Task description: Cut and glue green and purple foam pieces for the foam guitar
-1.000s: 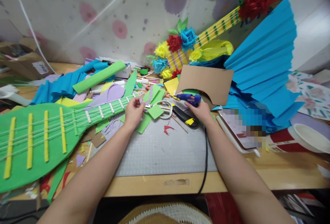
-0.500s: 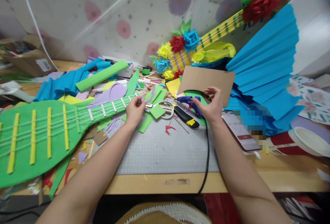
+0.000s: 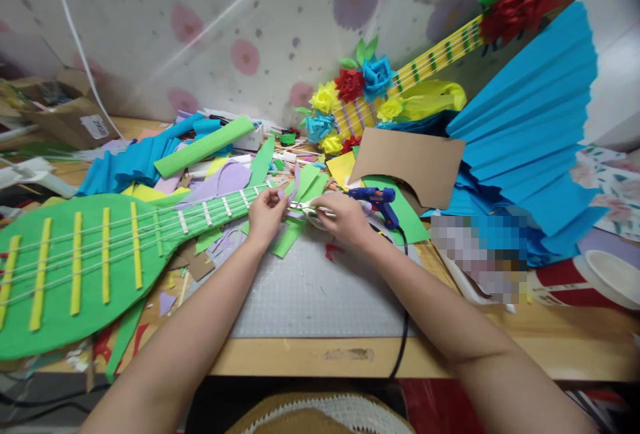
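Observation:
My left hand [image 3: 267, 217] is closed in a pinch beside the end of a green paper guitar's neck [image 3: 215, 213]. Whatever sits between its fingertips is too small to make out; a bit of purple shows there. My right hand [image 3: 345, 217] has its fingers closed on white-handled scissors [image 3: 301, 206], whose blades point toward my left fingertips. The handles are mostly covered by my right hand. Behind that hand lies a blue glue gun [image 3: 376, 201], its black cord running down over the table edge. Green paper strips [image 3: 287, 237] lie under the scissors.
A grey cutting mat [image 3: 300, 294] lies in front of me. A cardboard piece [image 3: 410, 157] leans behind the glue gun. A yellow flower-decked guitar [image 3: 357, 114] and blue pleated paper [image 3: 545, 114] stand at the back. A red-and-white tub [image 3: 575, 281] is at right.
My right hand has moved left from beside the glue gun and taken hold of the scissors. The green square that lay on them is out of sight. My left hand stays in its pinch.

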Tool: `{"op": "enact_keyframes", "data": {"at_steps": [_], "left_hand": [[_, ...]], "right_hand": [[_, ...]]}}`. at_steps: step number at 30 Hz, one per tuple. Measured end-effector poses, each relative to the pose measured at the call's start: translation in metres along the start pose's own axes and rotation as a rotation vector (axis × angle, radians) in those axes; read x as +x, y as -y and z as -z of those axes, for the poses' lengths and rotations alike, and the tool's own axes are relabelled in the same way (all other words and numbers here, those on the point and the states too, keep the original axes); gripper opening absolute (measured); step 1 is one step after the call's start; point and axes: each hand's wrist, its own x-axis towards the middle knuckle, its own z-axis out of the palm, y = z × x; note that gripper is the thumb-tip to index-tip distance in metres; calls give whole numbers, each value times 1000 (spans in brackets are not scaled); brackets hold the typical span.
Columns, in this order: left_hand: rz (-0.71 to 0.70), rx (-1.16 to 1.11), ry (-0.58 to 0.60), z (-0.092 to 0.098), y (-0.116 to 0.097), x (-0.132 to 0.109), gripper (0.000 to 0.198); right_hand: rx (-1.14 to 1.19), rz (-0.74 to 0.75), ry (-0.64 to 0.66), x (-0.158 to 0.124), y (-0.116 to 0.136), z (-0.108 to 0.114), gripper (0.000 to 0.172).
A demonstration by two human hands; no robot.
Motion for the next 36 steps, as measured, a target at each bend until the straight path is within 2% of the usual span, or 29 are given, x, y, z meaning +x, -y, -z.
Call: {"op": "enact_keyframes", "data": {"at_steps": [3, 5, 8, 14, 24, 36], "left_hand": [[14, -14, -11, -1, -1, -1, 23], [-2, -5, -8, -2, -3, -3, 22], [-56, 39, 9, -3, -4, -5, 20], [-75, 89, 45, -3, -4, -6, 19], [-116, 172, 59, -4, -3, -7, 17], [-110, 159, 63, -4, -5, -8, 16]], "right_hand": [[372, -403, -186, 8, 2, 2, 9], [612, -594, -166, 12, 3, -1, 12], [807, -747, -64, 13, 8, -10, 14], [920, -800, -15, 8, 15, -16, 12], [927, -848, -19, 9, 14, -17, 16], [920, -847, -46, 9, 14, -19, 18]]}}
